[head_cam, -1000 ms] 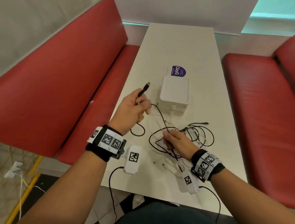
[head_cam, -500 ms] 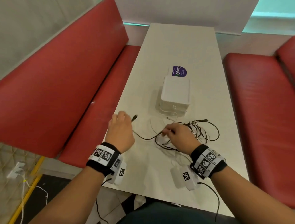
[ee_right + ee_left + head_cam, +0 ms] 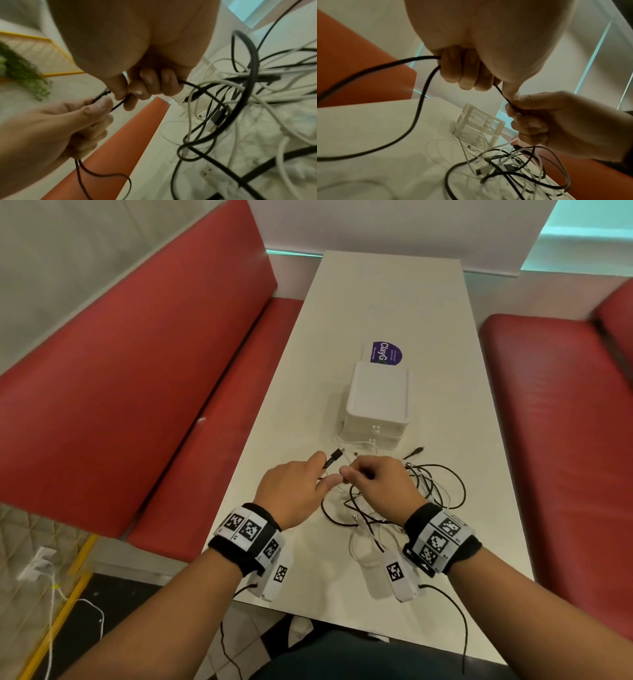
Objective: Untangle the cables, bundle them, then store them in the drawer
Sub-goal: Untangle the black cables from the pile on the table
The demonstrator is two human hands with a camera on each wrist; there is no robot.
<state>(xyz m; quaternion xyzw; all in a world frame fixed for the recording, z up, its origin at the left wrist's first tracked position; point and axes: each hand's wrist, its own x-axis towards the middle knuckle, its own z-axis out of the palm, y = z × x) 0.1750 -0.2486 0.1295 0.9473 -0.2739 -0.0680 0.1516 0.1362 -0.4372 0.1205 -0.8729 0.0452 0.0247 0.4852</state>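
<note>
Nearest the body, both hands meet above the near half of the white table [image 3: 428,313]. The left hand [image 3: 294,491] has its fingers curled round a thin black cable [image 3: 419,102], whose plug end [image 3: 334,459] sticks out past the knuckles and points away toward the far right. The right hand [image 3: 380,484] is just beside it, thumb and fingers pinching the same cable a short way along; the stretch between the two grips is short and runs roughly left to right. Two lengths of this cable hang from the left hand, so it looks part-looped already, though I cannot tell how many turns are gathered. To the right of the hands and a little nearer, under the right wrist, lies the tangle of black and white cables [image 3: 428,491], from which the held cable trails. So the slack comes from the right, and the right hand is the nearer one to feed it across to the left. Farther off, straight ahead, stands the small white drawer unit [image 3: 376,392], its drawers closed, fronts facing the person, with a white cable lying against its base.
</note>
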